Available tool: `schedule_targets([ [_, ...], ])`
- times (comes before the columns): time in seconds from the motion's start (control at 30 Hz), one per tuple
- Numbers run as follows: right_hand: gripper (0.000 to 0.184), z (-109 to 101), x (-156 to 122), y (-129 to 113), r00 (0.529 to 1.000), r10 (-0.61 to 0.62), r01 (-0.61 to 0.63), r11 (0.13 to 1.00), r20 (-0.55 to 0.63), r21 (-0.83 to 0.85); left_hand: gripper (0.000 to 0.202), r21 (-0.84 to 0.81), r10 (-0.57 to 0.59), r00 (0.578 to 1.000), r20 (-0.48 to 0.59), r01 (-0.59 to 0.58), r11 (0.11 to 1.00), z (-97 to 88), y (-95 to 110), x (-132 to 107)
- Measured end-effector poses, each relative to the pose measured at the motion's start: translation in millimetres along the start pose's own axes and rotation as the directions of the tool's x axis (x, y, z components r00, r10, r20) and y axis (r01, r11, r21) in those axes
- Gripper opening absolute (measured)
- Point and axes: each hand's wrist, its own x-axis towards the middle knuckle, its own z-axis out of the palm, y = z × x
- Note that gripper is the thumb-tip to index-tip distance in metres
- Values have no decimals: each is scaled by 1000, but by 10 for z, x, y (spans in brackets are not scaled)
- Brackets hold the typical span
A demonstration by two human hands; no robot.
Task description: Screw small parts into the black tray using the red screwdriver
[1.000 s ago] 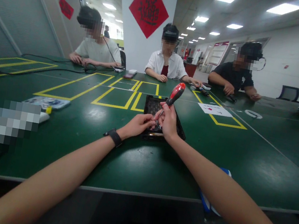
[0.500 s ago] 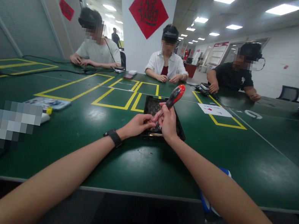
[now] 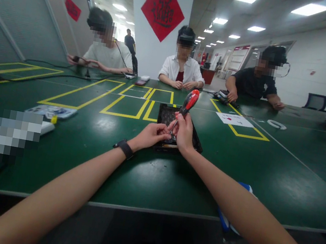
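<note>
Gripping the screwdriver (image 3: 190,100), the right hand (image 3: 185,133) has tipped it slightly more upright, suggesting adjustment at one spot; the left hand (image 3: 149,135) bunches its fingers near the tip, contents hidden; beneath both hands' fingers lies a black tray (image 3: 197,142).

Single head view: from behind and above left hand (image 3: 151,136) and right hand (image 3: 184,131), facing forward, tilted down over table (image 3: 127,179); forearms (image 3: 77,180) nearest, pillar (image 3: 149,58) well beyond hands.
</note>
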Motion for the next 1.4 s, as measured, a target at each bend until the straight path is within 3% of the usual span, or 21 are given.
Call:
schedule_targets([
  [0.1,24,-7,-7,-4,1000,-20,20,999,-10,-46,29,-45,18,997,76,-15,999,-12,6,-5],
  [0.27,22,-16,-1,37,999,25,-25,1000,30,4,30,-40,22,996,87,-19,999,-15,-7,1],
  [0.53,29,-1,0,37,998,14,-22,994,68,111,24,98,7,998,-69,0,995,13,-11,2],
  [0.73,33,-9,-8,15,997,19,-27,994,78,101,28,53,-15,1000,-4,15,998,-1,-16,-7],
  [0.9,31,-38,23,23,988,81,-104,979,133,177,24,86,48,997,66,-54,995,-32,-6,9],
  [1.03,29,-41,45,61,992,81,-97,978,92,187,24,103,85,996,31,-87,991,-28,5,13],
  [1.17,29,-30,42,69,997,48,-60,980,68,191,28,34,32,999,-5,-32,999,-9,-7,2],
  [1.4,26,-55,45,56,987,78,-105,975,140,197,25,-93,14,992,129,-2,996,-24,13,7],
])
